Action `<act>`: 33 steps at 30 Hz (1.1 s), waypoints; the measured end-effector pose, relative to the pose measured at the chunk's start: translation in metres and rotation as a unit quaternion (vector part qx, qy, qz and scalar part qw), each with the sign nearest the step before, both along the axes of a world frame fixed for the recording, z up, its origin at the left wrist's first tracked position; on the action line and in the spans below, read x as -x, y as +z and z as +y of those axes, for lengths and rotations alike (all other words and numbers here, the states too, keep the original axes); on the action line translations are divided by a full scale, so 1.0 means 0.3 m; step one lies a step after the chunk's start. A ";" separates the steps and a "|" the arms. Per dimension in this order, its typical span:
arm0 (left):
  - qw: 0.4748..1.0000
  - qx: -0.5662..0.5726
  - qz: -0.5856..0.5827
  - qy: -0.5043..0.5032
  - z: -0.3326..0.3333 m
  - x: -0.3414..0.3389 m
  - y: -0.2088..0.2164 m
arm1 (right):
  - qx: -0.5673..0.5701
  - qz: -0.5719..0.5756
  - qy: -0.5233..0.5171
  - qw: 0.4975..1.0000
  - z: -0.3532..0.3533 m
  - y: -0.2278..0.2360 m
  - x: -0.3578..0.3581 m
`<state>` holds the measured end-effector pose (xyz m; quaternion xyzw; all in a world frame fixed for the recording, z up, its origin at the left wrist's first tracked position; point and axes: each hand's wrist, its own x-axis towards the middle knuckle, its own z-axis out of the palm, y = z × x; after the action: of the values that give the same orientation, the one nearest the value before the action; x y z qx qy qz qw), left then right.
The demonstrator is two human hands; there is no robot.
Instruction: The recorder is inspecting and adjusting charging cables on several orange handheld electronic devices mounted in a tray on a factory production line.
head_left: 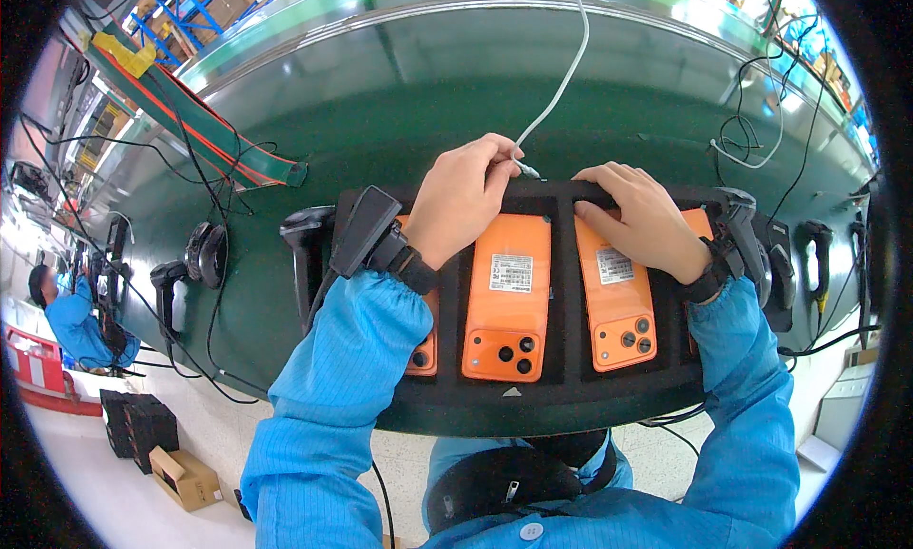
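My left hand (456, 197) is closed in a pinch on the end of a white cable (572, 66). The cable's small plug (530, 171) sticks out past the fingertips, above the far edge of a black foam tray (565, 306). Orange phones lie back-up in its slots. The middle-left phone (507, 323) shows whole, with a white label. My right hand (642, 216) lies with fingers stretched over the top of the middle-right phone (616, 306) and the tray's far edge. My left forearm partly hides the left phone (427, 344); my right hand and arm cover much of the right phone (697, 223).
The tray sits on a green worktop (399, 92) with a raised rim. Black handheld scanners (167, 297) stand on both sides. Loose cables (747, 135) hang at the right and left. At far left are another person (76, 316) in blue and a cardboard box (185, 478).
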<state>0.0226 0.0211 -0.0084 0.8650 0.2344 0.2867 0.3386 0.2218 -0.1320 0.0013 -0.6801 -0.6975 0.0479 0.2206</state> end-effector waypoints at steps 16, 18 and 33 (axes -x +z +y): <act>0.998 0.022 -0.056 -0.028 -0.013 0.001 0.012 | 0.003 0.008 0.004 1.000 0.002 0.004 0.004; 0.996 0.029 -0.068 -0.047 -0.017 -0.003 0.013 | 0.006 0.007 0.001 1.000 -0.002 0.011 0.004; 0.985 0.088 -0.087 -0.120 -0.042 -0.001 0.040 | -0.080 0.136 0.033 0.987 0.007 0.000 0.021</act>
<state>0.0229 0.0086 0.0036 0.8253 0.1231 0.2962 0.4647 0.2153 -0.1300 0.0013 -0.6241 -0.6846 0.0916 0.3652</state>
